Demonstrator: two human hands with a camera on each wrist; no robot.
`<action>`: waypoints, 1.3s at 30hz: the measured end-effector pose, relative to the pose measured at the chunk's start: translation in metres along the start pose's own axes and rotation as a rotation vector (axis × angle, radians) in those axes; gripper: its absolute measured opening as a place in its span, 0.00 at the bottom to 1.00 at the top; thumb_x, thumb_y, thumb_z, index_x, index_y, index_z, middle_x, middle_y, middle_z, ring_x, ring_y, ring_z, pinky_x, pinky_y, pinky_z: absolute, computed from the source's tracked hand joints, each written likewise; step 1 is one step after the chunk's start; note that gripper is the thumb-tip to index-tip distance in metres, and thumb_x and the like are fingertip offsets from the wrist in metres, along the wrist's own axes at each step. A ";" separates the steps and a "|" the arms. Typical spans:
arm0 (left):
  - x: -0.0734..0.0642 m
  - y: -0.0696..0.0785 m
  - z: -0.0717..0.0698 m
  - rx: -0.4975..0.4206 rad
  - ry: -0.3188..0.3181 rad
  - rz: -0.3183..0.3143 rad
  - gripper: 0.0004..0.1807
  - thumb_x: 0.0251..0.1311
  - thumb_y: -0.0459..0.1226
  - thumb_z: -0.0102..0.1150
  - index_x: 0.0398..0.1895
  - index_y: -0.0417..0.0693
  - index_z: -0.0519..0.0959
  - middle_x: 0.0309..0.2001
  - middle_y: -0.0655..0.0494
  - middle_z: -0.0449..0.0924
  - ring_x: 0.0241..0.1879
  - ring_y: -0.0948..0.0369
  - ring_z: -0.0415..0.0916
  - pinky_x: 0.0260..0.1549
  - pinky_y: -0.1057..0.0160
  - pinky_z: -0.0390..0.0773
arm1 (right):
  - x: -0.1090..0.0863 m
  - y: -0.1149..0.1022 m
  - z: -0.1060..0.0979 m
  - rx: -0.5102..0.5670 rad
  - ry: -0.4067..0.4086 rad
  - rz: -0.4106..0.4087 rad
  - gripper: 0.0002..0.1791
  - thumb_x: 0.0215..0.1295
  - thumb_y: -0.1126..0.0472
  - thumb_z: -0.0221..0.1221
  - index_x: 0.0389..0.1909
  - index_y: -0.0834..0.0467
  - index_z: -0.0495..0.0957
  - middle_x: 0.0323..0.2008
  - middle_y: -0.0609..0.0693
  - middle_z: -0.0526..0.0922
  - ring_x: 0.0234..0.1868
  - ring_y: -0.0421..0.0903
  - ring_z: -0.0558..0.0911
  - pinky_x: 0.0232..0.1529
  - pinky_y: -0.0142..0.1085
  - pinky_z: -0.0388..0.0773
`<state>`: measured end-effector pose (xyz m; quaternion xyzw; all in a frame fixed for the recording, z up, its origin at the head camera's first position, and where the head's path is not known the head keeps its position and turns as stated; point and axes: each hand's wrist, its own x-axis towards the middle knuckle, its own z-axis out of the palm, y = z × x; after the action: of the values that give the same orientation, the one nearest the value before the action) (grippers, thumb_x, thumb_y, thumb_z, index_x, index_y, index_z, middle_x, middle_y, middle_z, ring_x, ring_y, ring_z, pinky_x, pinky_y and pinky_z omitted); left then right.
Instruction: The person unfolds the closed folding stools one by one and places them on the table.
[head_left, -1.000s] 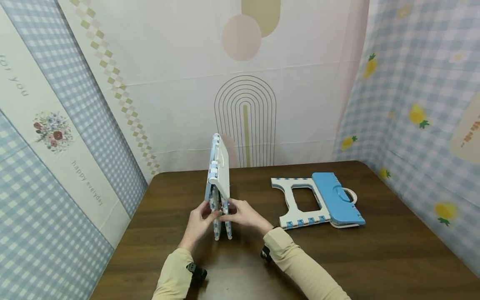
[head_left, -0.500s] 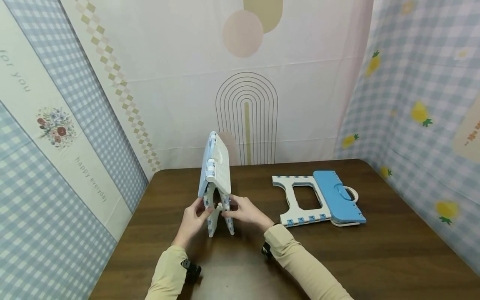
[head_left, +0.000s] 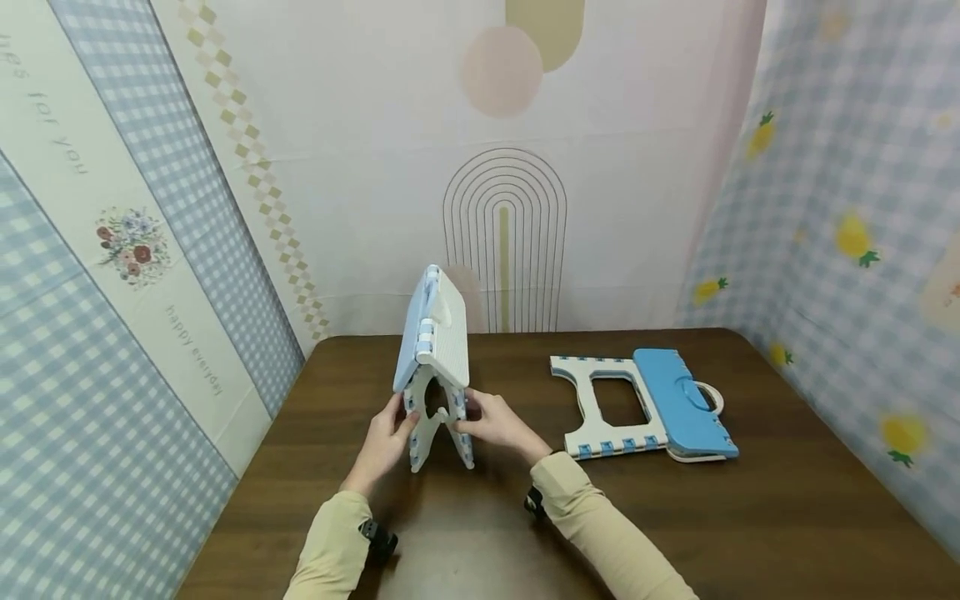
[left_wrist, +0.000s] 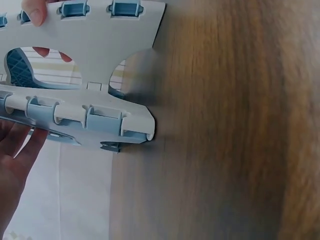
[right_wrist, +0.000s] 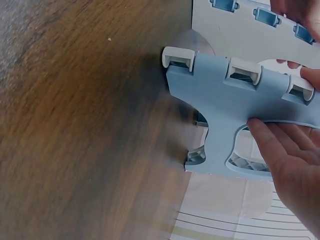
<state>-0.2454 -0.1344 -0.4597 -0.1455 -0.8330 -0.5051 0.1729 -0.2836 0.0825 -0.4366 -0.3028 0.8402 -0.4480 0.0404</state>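
Stool: a blue-and-white folding stool [head_left: 447,337] stands on the table between the two hands, part unfolded; its top rises as a tent, blue slope toward the left hand, white slope toward the right; below, its legs [head_left: 423,446] spread in a narrow upside-down V.
Left hand: the left hand [head_left: 382,437] grips the left leg, thumb over the near edge, fingers on the outer side.
Right hand: the right hand [head_left: 497,423] grips the right leg the same way; its fingers lie against the outer blue face.
Second stool: a flat stool [head_left: 686,400], folded, lies to the right of the right hand, well apart from it; its white handle [head_left: 714,398] points away from the hands.
Table: dark brown wood [head_left: 465,550] beneath both hands.
Backdrop: pale printed cloth [head_left: 360,183] beyond the hands.
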 end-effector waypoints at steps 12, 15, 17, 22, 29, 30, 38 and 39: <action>-0.007 -0.011 -0.003 0.072 0.024 0.023 0.22 0.67 0.30 0.52 0.63 0.30 0.67 0.52 0.32 0.80 0.51 0.44 0.79 0.49 0.44 0.79 | -0.002 0.009 -0.002 -0.005 -0.042 0.026 0.26 0.59 0.62 0.61 0.59 0.66 0.72 0.51 0.63 0.83 0.50 0.54 0.84 0.45 0.42 0.84; -0.004 -0.012 -0.006 0.085 0.030 0.042 0.21 0.68 0.30 0.52 0.62 0.31 0.67 0.51 0.33 0.80 0.50 0.44 0.79 0.47 0.44 0.79 | 0.001 0.007 -0.006 -0.025 -0.042 0.019 0.26 0.59 0.62 0.62 0.58 0.66 0.72 0.50 0.63 0.84 0.49 0.54 0.85 0.44 0.41 0.84; -0.001 -0.013 -0.008 0.092 0.035 0.047 0.20 0.68 0.30 0.51 0.61 0.31 0.68 0.51 0.33 0.80 0.50 0.44 0.79 0.47 0.44 0.79 | 0.003 0.006 -0.009 -0.034 -0.040 0.011 0.25 0.59 0.62 0.62 0.57 0.66 0.72 0.49 0.63 0.84 0.49 0.54 0.85 0.44 0.41 0.84; 0.002 -0.014 -0.013 0.099 0.028 0.054 0.20 0.69 0.31 0.51 0.61 0.31 0.67 0.52 0.33 0.80 0.52 0.44 0.79 0.49 0.43 0.78 | 0.004 0.005 -0.013 -0.022 -0.042 0.022 0.24 0.59 0.62 0.62 0.56 0.66 0.72 0.49 0.63 0.84 0.50 0.54 0.84 0.43 0.39 0.84; -0.002 -0.018 -0.025 0.134 0.024 0.055 0.21 0.69 0.31 0.51 0.62 0.30 0.67 0.52 0.32 0.80 0.52 0.44 0.79 0.49 0.43 0.78 | 0.005 0.006 -0.007 0.000 -0.061 0.040 0.23 0.60 0.61 0.62 0.55 0.64 0.73 0.49 0.61 0.84 0.50 0.52 0.84 0.44 0.37 0.83; -0.003 -0.019 -0.026 0.142 0.025 0.060 0.21 0.69 0.31 0.51 0.62 0.30 0.67 0.52 0.32 0.80 0.52 0.43 0.79 0.48 0.43 0.78 | 0.005 0.006 -0.006 0.005 -0.063 0.040 0.22 0.60 0.61 0.63 0.55 0.64 0.74 0.48 0.61 0.85 0.50 0.52 0.84 0.44 0.37 0.83; -0.001 -0.020 -0.029 0.170 0.030 0.083 0.22 0.68 0.31 0.51 0.62 0.29 0.67 0.51 0.34 0.81 0.51 0.44 0.79 0.47 0.46 0.80 | 0.005 0.005 -0.012 -0.015 -0.061 0.051 0.19 0.59 0.60 0.64 0.50 0.62 0.75 0.46 0.59 0.86 0.49 0.51 0.85 0.43 0.34 0.83; 0.000 -0.019 -0.029 0.171 0.031 0.080 0.21 0.68 0.31 0.51 0.62 0.30 0.67 0.51 0.35 0.81 0.51 0.45 0.79 0.47 0.48 0.80 | 0.005 0.005 -0.013 -0.020 -0.061 0.049 0.19 0.59 0.59 0.64 0.50 0.62 0.75 0.46 0.59 0.86 0.49 0.51 0.85 0.43 0.34 0.83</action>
<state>-0.2497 -0.1685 -0.4627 -0.1556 -0.8638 -0.4268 0.2178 -0.2941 0.0913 -0.4319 -0.2959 0.8502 -0.4290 0.0741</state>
